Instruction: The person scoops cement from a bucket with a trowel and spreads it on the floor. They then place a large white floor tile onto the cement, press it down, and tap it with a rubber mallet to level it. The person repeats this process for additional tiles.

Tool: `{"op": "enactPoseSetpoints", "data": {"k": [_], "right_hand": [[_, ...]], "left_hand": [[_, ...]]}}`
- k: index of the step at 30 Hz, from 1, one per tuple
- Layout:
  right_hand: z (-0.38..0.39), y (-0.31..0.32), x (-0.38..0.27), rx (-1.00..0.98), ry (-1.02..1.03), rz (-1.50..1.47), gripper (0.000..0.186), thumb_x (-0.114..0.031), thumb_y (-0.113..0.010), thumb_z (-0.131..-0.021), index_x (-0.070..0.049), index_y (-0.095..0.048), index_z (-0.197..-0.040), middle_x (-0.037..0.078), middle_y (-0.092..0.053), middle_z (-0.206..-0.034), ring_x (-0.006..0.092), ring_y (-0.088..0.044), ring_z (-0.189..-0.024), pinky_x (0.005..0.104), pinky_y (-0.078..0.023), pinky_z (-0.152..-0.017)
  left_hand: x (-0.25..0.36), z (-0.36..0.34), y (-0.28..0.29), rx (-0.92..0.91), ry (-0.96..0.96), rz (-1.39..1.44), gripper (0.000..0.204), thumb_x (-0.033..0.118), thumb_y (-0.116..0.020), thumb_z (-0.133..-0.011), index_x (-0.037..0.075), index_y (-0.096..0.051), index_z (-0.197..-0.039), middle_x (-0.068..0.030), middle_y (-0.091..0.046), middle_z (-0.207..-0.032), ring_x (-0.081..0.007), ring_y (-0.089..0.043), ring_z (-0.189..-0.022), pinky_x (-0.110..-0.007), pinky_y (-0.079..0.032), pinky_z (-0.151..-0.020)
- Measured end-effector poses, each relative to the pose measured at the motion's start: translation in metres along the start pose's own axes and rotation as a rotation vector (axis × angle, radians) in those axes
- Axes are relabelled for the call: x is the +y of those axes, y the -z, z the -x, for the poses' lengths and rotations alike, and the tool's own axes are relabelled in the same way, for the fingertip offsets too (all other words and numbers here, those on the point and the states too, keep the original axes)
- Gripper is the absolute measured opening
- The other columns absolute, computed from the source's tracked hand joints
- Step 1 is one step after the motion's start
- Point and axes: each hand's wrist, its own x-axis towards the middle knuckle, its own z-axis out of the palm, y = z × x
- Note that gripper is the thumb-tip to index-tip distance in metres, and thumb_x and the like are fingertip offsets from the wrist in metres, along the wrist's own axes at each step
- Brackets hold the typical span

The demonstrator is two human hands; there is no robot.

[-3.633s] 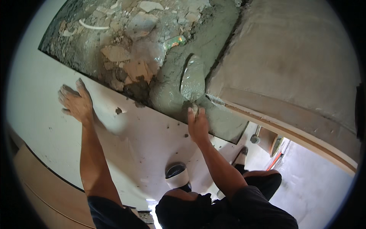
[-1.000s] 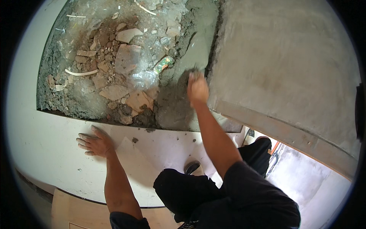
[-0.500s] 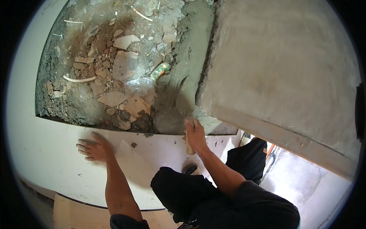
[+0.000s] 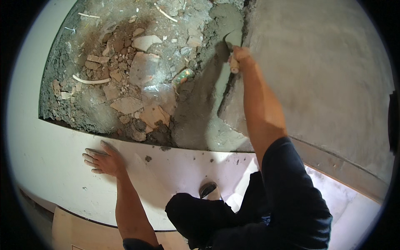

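Note:
Fingers spread, my left hand [image 4: 105, 161] rests flat on the white sheet [image 4: 50, 166], just below the edge of the rubble bed [image 4: 104, 93]. My right hand [image 4: 242, 56] grips the pale handle of a trowel [image 4: 234, 66] far up along the wet grey mortar strip [image 4: 196, 116]. The trowel's blade points away from me and is partly hidden by the hand and shadow. The mortar lies between the rubble and a smooth concrete slab [image 4: 316, 79], with a dark groove along the slab's edge.
Broken tile pieces, bent white pipes [image 4: 91, 80], clear plastic and a green printed scrap [image 4: 183, 76] lie in the rubble. A ledge [image 4: 341, 166] runs along the slab's lower edge. My shoe [image 4: 208, 189] and dark-clothed knees are below, and a tan board [image 4: 75, 233] is at lower left.
My right hand and the trowel moved toward me, then swept far up the mortar strip since half a second ago. My left hand stays on the white sheet. The view has shifted slightly.

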Motion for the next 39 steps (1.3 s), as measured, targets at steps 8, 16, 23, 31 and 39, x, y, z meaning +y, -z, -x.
{"op": "enactPoseSetpoints", "data": {"k": [8,16,23,31,39], "right_hand": [[0.204,-0.016,0.133,-0.132,0.015,0.001,0.042,-0.034,-0.053,-0.095,0.005,-0.051,-0.109,0.009,-0.054,-0.07,0.0189,-0.056,-0.052,0.0328,-0.048,-0.046],[0.353,0.046,0.256,-0.34,0.003,0.411,0.054,-0.036,-0.055,-0.093,0.003,-0.045,-0.128,0.026,-0.064,-0.093,0.0239,-0.066,-0.07,0.038,-0.051,-0.06],[0.256,0.059,0.246,-0.378,0.133,0.086,0.047,-0.034,-0.059,-0.09,0.005,-0.052,-0.115,0.008,-0.056,-0.062,0.0154,-0.055,-0.052,0.0328,-0.046,-0.05],[0.24,0.112,0.282,-0.535,0.648,0.738,0.04,-0.034,-0.061,-0.089,-0.003,-0.06,-0.115,0.019,-0.065,-0.081,0.0276,-0.064,-0.062,0.0366,-0.051,-0.059],[0.224,0.146,0.27,-0.608,0.53,0.77,0.044,-0.038,-0.058,-0.089,-0.003,-0.06,-0.116,0.025,-0.065,-0.094,0.0399,-0.063,-0.091,0.0405,-0.049,-0.08]], "left_hand": [[0.007,-0.002,0.012,-0.068,0.029,0.051,0.083,0.068,-0.026,-0.091,0.008,-0.02,-0.149,-0.0145,-0.014,-0.156,-0.0331,-0.008,-0.145,-0.061,-0.009,-0.111],[0.012,-0.001,0.02,-0.039,-0.005,0.085,0.081,0.065,-0.03,-0.092,0.007,-0.024,-0.148,-0.018,-0.018,-0.155,-0.0351,-0.011,-0.144,-0.062,-0.007,-0.11],[0.013,0.0,0.022,-0.046,0.032,0.152,0.09,0.073,-0.028,-0.087,0.006,-0.023,-0.148,-0.0192,-0.016,-0.155,-0.0359,-0.009,-0.144,-0.06,-0.006,-0.113],[0.006,-0.001,0.014,0.051,-0.021,0.205,0.084,0.067,-0.033,-0.089,0.004,-0.032,-0.145,-0.02,-0.021,-0.153,-0.0371,-0.013,-0.143,-0.061,-0.007,-0.112],[-0.034,0.08,0.047,0.169,-0.15,0.685,0.065,0.045,-0.038,-0.098,-0.004,-0.034,-0.14,-0.0247,-0.028,-0.149,-0.0413,-0.02,-0.14,-0.058,-0.009,-0.111]]}}
